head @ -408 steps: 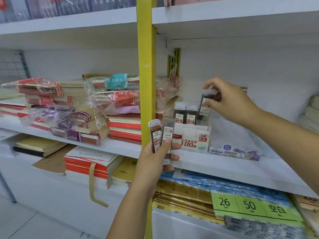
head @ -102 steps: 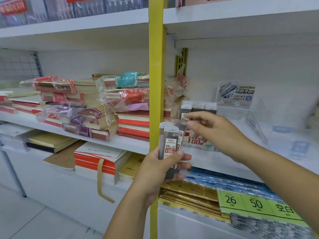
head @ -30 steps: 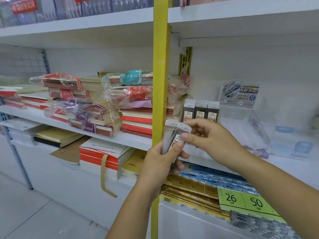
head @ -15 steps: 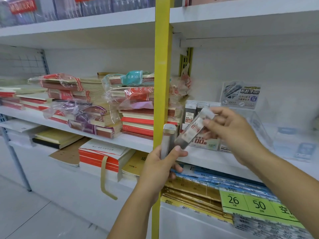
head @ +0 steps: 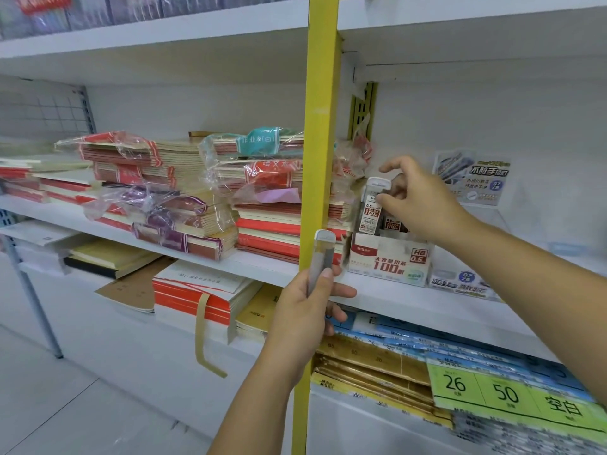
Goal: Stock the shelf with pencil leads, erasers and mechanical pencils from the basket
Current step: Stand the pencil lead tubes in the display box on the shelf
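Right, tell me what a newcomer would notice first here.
The yellow shelf post cuts down the middle of the view. Just right of it, the right hand pinches a pencil lead case above the white display box, while the left hand grips a second lead case in front of the post. Plastic-wrapped notebook stacks lie on the shelf to its left.
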